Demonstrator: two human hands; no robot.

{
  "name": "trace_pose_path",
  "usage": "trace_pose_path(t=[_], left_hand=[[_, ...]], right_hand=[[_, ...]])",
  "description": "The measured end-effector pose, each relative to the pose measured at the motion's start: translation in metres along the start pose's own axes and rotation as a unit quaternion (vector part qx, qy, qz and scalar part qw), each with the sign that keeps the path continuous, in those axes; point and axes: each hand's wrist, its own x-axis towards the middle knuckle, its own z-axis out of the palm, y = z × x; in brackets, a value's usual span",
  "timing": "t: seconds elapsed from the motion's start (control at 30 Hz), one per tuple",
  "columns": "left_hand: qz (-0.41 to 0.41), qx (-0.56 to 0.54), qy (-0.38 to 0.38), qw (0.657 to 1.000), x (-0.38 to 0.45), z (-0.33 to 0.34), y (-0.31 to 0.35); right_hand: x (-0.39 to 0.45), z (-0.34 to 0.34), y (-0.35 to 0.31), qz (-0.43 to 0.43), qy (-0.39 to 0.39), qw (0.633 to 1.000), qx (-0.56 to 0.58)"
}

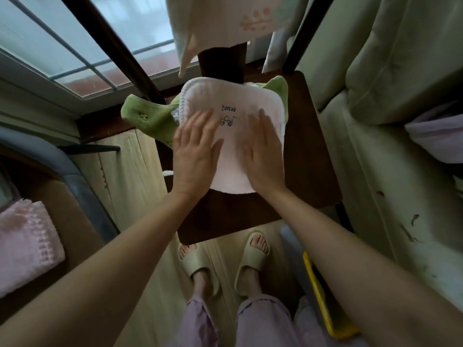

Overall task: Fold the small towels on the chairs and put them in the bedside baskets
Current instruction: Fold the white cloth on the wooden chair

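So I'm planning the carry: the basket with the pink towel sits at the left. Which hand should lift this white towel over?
Probably the left hand. It lies flat on the white towel on the side nearer the basket; the right hand would have to cross over.

I'm looking down into a home bedroom: a pale upholstered bed (pixel 390 78) on my right, a barred window (pixel 82 46) ahead, a dark wooden chair (pixel 310 156) on light wood flooring (pixel 132 176), and slippered feet (pixel 253 261) below.
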Motion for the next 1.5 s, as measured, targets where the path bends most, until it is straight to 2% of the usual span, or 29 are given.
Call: trace_pose_path(t=[0.07, 0.13, 0.2, 0.33, 0.4, 0.53, 0.63, 0.77, 0.87, 0.93, 1.03, 1.1, 1.17, 1.2, 1.3, 1.37, 1.5], left_hand=[[0.046, 0.057, -0.100, 0.992, -0.007, 0.013, -0.015], [0.042, 0.103, -0.191, 0.975, -0.012, 0.021, -0.039], [0.063, 0.125, -0.232, 0.963, -0.016, 0.021, -0.057], [0.130, 0.062, -0.192, 0.971, -0.019, 0.002, -0.055], [0.174, 0.036, -0.186, 0.966, -0.026, -0.007, -0.050], [0.213, 0.020, -0.229, 0.950, -0.037, -0.014, -0.044], [0.212, 0.021, -0.248, 0.945, -0.037, -0.006, -0.044], [0.201, 0.021, -0.265, 0.943, -0.037, 0.002, -0.046], [0.198, 0.012, -0.263, 0.944, -0.038, 0.004, -0.047], [0.182, 0.001, -0.258, 0.949, -0.038, 0.003, -0.048], [0.148, -0.021, -0.215, 0.965, -0.033, -0.002, -0.045], [0.059, -0.097, -0.191, 0.975, -0.024, -0.009, -0.040], [-0.063, -0.219, -0.196, 0.954, -0.011, -0.019, -0.036], [-0.096, -0.259, -0.199, 0.940, -0.003, -0.023, -0.035], [-0.128, -0.287, -0.248, 0.916, 0.016, -0.037, -0.032], [-0.157, -0.282, -0.298, 0.898, 0.026, -0.043, -0.032], [-0.182, -0.248, -0.352, 0.884, 0.039, -0.046, -0.036]], right_hand=[[0.001, 0.018, 0.007, -0.030, -0.061, 0.997, -0.022], [-0.001, 0.025, 0.027, -0.014, -0.107, 0.991, -0.077], [-0.008, 0.022, 0.049, -0.015, -0.132, 0.982, -0.138], [-0.029, 0.003, 0.055, -0.035, -0.087, 0.986, -0.138], [-0.044, -0.006, 0.047, -0.082, -0.069, 0.986, -0.126], [-0.063, -0.008, 0.039, -0.188, -0.123, 0.962, -0.156], [-0.062, 0.000, 0.042, -0.190, -0.142, 0.954, -0.184], [-0.049, 0.005, 0.044, -0.204, -0.111, 0.950, -0.207], [-0.038, -0.004, 0.033, -0.148, -0.103, 0.976, -0.123], [-0.028, -0.014, 0.023, -0.046, -0.099, 0.994, -0.002], [-0.010, -0.034, 0.016, 0.081, -0.089, 0.981, 0.153], [-0.003, -0.045, 0.014, 0.114, -0.098, 0.966, 0.210], [0.002, -0.051, 0.012, 0.143, -0.086, 0.951, 0.261], [0.003, -0.054, 0.010, 0.161, -0.071, 0.943, 0.284], [0.008, -0.056, 0.008, 0.205, -0.039, 0.924, 0.320], [0.009, -0.058, 0.010, 0.216, -0.054, 0.920, 0.323], [0.009, -0.060, 0.014, 0.181, -0.111, 0.945, 0.249]])
